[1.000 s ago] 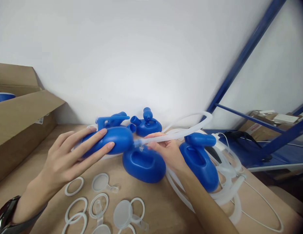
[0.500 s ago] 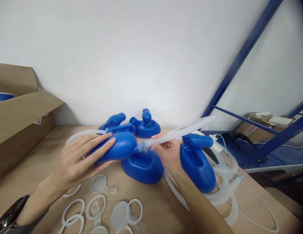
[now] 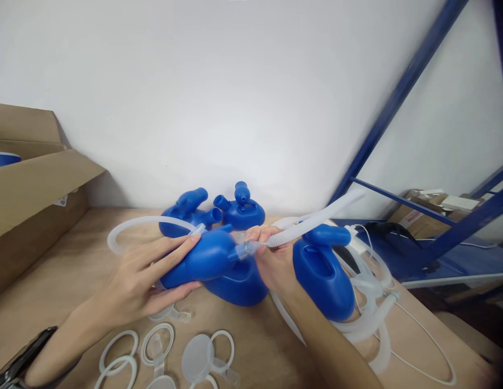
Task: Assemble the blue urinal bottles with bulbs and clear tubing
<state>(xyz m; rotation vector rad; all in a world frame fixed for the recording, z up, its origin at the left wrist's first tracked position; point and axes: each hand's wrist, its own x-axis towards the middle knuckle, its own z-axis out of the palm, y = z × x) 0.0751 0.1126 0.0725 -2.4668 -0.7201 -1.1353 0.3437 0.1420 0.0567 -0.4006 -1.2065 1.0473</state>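
My left hand (image 3: 141, 275) is wrapped round a blue plastic vessel (image 3: 206, 256), thumb below and fingers on top. A pale tube (image 3: 141, 220) curves away from the vessel's upper side. At its right end, a clear connector (image 3: 246, 249) meets the narrow spout. My right hand (image 3: 277, 256) pinches the connector end of a white corrugated tube (image 3: 316, 219), which points up to the right. Behind the held vessel, another blue vessel (image 3: 247, 286) stands partly hidden. To the right of my right hand lies a further blue vessel (image 3: 324, 281).
Two blue vessels (image 3: 243, 214) stand by the wall. White rings (image 3: 118, 351) and translucent caps (image 3: 198, 358) lie at the front. Coiled tubes (image 3: 370, 302) lie on the right. A cardboard box (image 3: 40, 216) stands left, and a blue metal frame (image 3: 397, 102) rises right.
The held vessel has moved slightly right and turned, with my left hand following it. My right hand has shifted slightly left along the tube's connector end.
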